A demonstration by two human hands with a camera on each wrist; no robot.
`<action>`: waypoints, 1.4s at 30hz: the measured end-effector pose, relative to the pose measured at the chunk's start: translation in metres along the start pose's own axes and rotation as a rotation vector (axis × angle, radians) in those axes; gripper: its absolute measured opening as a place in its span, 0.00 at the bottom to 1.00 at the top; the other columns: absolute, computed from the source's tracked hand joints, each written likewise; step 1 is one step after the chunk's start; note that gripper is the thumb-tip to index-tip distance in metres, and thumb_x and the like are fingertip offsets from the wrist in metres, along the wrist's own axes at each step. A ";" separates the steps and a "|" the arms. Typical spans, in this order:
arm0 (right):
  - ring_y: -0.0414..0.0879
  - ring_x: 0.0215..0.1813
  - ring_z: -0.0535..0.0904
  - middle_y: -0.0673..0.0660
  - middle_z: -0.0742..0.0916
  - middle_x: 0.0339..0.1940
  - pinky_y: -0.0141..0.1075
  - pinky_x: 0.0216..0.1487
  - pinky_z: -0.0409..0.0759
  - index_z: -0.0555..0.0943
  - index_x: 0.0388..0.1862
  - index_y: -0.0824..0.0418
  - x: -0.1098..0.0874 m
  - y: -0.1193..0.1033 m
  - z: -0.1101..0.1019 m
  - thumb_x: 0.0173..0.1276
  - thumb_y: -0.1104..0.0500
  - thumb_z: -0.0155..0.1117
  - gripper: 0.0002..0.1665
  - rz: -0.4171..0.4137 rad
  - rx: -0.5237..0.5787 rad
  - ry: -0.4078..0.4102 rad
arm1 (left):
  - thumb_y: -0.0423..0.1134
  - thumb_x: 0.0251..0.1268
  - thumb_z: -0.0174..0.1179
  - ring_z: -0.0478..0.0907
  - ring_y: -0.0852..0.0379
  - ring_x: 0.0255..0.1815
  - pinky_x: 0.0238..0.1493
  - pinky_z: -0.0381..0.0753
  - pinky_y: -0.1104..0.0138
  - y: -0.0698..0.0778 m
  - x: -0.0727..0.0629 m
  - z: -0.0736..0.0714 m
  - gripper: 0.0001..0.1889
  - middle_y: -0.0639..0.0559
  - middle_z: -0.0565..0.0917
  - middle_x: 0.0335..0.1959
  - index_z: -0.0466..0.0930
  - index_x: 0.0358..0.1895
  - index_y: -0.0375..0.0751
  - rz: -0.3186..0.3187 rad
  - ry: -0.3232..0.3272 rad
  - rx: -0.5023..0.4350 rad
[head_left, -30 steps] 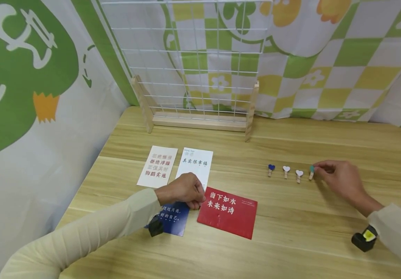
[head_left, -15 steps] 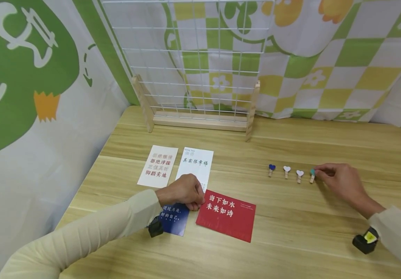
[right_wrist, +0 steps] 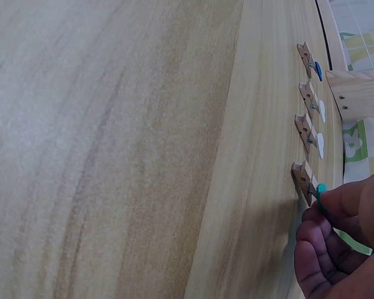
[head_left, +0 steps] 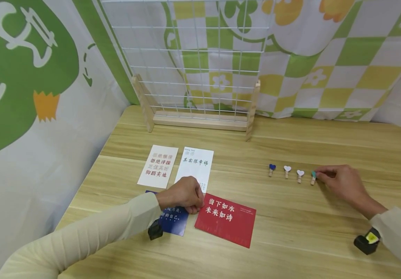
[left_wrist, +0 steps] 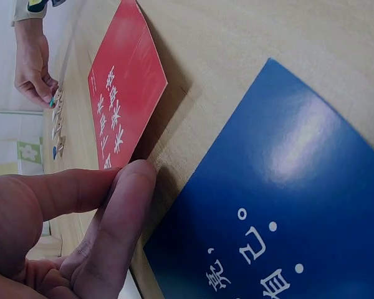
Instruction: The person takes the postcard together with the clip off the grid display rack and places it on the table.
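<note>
My left hand [head_left: 184,193] pinches the upper left corner of a red card [head_left: 225,226] with white lettering. In the left wrist view the card tilts up from the table and casts a shadow beneath it. A blue card [left_wrist: 287,174] lies flat under that hand, partly covered by the forearm in the head view. At the right, my right hand [head_left: 343,186] pinches the teal heart of a small wooden clothespin [right_wrist: 303,182]. Beside it, in a row, lie two clothespins with white hearts and one clothespin with a dark blue heart [head_left: 272,169].
Two white cards stand out on the table behind the left hand: one with reddish lettering [head_left: 158,166], one with dark lettering [head_left: 195,164]. At the back a white wire grid [head_left: 218,71] rises from a wooden stand [head_left: 200,121]. Printed cloth walls [head_left: 347,77] enclose the table.
The red card has swung slightly, its right side shifting down toward the person, while the left hand has moved a little the same way. The right hand stays at the teal clothespin.
</note>
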State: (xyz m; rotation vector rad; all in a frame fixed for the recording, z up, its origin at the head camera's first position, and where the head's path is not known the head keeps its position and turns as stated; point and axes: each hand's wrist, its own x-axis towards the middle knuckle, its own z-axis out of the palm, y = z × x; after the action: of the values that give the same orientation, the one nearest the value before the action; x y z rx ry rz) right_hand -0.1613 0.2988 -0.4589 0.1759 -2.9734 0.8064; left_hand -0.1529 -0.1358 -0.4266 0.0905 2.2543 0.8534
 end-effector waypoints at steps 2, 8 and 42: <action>0.17 0.31 0.70 0.65 0.90 0.37 0.26 0.27 0.72 0.89 0.39 0.63 0.000 0.000 0.000 0.67 0.60 0.66 0.08 0.003 -0.003 -0.013 | 0.28 0.58 0.67 0.84 0.57 0.18 0.23 0.85 0.69 0.000 0.000 0.001 0.06 0.47 0.85 0.18 0.83 0.25 0.36 0.002 0.003 0.007; 0.17 0.30 0.70 0.64 0.90 0.36 0.27 0.26 0.72 0.89 0.38 0.62 0.000 -0.001 0.000 0.66 0.60 0.67 0.08 -0.009 0.003 -0.025 | 0.28 0.57 0.67 0.84 0.57 0.17 0.23 0.85 0.69 -0.001 -0.001 0.001 0.06 0.47 0.85 0.17 0.83 0.24 0.37 0.001 -0.002 0.034; 0.23 0.28 0.75 0.66 0.90 0.36 0.28 0.25 0.74 0.87 0.43 0.67 0.003 0.000 -0.007 0.71 0.56 0.62 0.15 -0.018 0.004 0.022 | 0.37 0.60 0.67 0.80 0.61 0.18 0.22 0.80 0.72 0.003 -0.001 -0.019 0.09 0.54 0.83 0.16 0.82 0.23 0.41 0.171 0.178 0.248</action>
State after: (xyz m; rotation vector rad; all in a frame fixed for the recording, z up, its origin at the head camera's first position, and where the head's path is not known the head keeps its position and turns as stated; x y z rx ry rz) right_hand -0.1645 0.3021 -0.4521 0.1932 -2.9457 0.8068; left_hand -0.1650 -0.1440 -0.4145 0.3375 2.5404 0.6868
